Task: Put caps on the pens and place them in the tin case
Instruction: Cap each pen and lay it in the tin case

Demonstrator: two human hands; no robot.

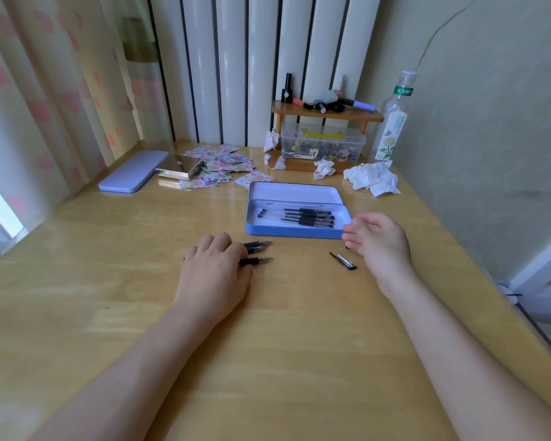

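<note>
An open blue tin case [293,233] lies mid-table with its lid folded back. Several capped black pens [303,216] lie inside it. My left hand [215,268] rests palm down on the table in front of the tin, over three uncapped black pens [261,244] whose tips point right. Its thumb and fingers close around the nearest pen [258,260]. My right hand [379,243] hovers by the tin's front right corner with fingers loosely apart and nothing in them. A clear pen cap [344,261] with a black clip lies on the table just left of that hand.
Crumpled tissues [372,179] lie behind the tin on the right. A wooden shelf [326,113] over a clear plastic box [323,144] and a bottle [392,122] stand at the back. A lilac tin [132,171], a gold box [178,167] and scattered stickers [226,163] sit back left.
</note>
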